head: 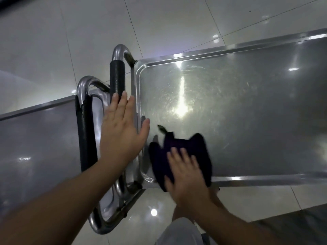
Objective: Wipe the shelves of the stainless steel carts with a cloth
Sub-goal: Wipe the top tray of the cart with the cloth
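the right hand [185, 175] presses its spread, flat fingers [174, 152] on a dark cloth [178, 147] at the near left corner of the right cart's shelf [247, 106]. the left hand [120, 128] hovers open near the handle [117, 76]. the cloth looks soft, light and limp; palm pressure suits it better than pinching.

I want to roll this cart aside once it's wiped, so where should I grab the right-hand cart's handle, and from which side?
Grip the black foam sleeve on the bent steel tube handle, coming from above. The padded stretch runs straight and lies bare just beyond the left hand fingertips; the other cart's handle crowds its outer side.
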Motion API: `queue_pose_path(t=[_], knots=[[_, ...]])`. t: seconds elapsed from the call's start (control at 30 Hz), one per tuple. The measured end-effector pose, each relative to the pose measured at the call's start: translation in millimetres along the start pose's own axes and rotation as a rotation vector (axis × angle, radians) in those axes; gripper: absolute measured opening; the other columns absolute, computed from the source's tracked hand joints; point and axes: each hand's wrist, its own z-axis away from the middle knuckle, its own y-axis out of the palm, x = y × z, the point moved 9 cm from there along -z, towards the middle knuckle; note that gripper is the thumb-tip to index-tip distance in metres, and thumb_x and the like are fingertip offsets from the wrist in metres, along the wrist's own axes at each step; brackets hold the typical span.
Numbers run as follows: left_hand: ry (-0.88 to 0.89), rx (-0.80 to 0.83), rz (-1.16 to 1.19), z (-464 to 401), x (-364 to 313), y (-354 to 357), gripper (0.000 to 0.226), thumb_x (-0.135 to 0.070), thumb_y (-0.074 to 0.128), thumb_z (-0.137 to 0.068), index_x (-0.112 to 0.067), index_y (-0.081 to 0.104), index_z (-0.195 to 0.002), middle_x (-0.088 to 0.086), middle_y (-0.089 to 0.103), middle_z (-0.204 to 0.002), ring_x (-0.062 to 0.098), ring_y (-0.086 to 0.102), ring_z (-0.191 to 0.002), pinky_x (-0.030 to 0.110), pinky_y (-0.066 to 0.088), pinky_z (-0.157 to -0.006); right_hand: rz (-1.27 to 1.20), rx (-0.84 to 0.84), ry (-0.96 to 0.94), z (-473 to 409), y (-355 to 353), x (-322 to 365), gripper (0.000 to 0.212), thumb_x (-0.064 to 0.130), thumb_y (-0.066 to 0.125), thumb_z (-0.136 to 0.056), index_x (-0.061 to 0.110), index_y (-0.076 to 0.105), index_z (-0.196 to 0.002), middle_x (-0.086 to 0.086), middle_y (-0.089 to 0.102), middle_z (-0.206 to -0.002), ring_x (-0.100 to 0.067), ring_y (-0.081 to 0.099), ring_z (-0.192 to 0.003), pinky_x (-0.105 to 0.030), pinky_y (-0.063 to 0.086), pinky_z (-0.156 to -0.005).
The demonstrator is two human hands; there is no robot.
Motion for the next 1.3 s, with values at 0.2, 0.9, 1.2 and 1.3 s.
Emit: queue_pose_path(t=[0.2, 0.9, 1.2, 1.3], knots=[[-0.017, 0.059, 0.018, 1, 1, -1, 0.075, -0.060, 0.036, -0.105, -0.019, 0.020, -0.166, 0.003, 0.010, -0.175, 0.015, -0.006, -0.161, 0.043, 0.002, -0.131, 0.047, 0.084, -0.291, -33, 30, 83, 0.070, 0.050, 0.044, -0.096, 0.023, 0.035, -0.160, 0.005, 0.029, -0.168, -0.018, 0.020, -0.157, -0.045, 0.019, -0.127], [-0.008, 0.074, 0.147, -2, 0, -6, 0.070, -0.051, 0.048, -0.105, -0.018, 0.028, -0.163, 0.002, 0.015, -0.174, 0.014, -0.004, -0.161, 0.039, 0.000, -0.129, -0.101, -0.406, 0.693, -80, -134, -197, 0.073, 0.041, 0.045, -0.096, 0.004, 0.034, -0.159, -0.016, 0.029, -0.167, -0.038, 0.025, -0.153, -0.055, 0.022, -0.122], [-0.047, 0.049, 0.147, -2, 1, -6, 0.066, -0.051, 0.039, -0.106, -0.019, 0.031, -0.163, -0.001, 0.017, -0.173, 0.009, -0.004, -0.160, 0.039, 0.004, -0.130, 0.095, 0.088, -0.163, -141, -1, 77, 0.086, 0.054, 0.040, -0.098, 0.020, 0.000, -0.165, -0.003, 0.000, -0.174, -0.025, -0.005, -0.159, -0.047, 0.001, -0.129], [-0.044, 0.056, 0.144, -2, 1, -5, 0.065, -0.050, 0.040, -0.106, -0.019, 0.031, -0.162, -0.001, 0.017, -0.174, 0.009, -0.004, -0.160, 0.041, 0.005, -0.130, 0.023, 0.070, -0.216, -141, -14, 68, 0.079, 0.053, 0.033, -0.096, 0.021, 0.014, -0.165, 0.002, 0.014, -0.172, -0.019, 0.006, -0.159, -0.044, 0.008, -0.129]])
